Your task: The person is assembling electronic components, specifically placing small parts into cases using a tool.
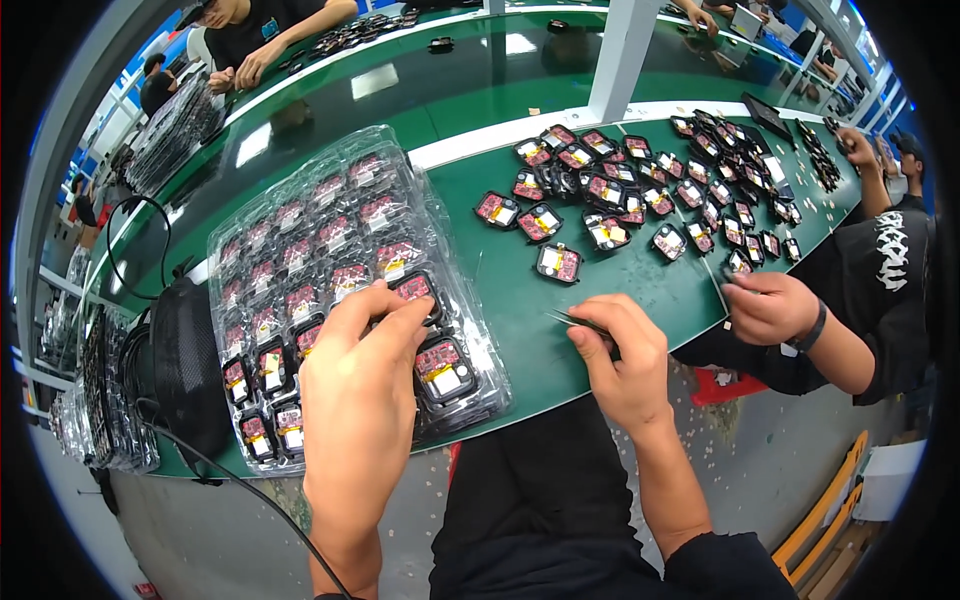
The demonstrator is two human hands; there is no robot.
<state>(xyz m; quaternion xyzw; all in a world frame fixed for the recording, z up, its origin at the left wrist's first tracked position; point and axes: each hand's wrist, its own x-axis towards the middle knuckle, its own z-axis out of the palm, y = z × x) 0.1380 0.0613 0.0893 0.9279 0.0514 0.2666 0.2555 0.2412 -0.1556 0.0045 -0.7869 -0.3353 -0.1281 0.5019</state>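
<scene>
The person's left hand (362,375) bends over the clear blister tray (487,388), thumb and finger touching a black-framed circuit module (415,287) seated at its right side; I can't tell whether they pinch it. The right hand (628,352) pinches metal tweezers (562,319) above the green tabletop (520,352).

Glossy plastic tray (488,372), shiny metal tweezers (562,319), smooth tabletop (525,355), matt cloth trousers (535,480)
</scene>
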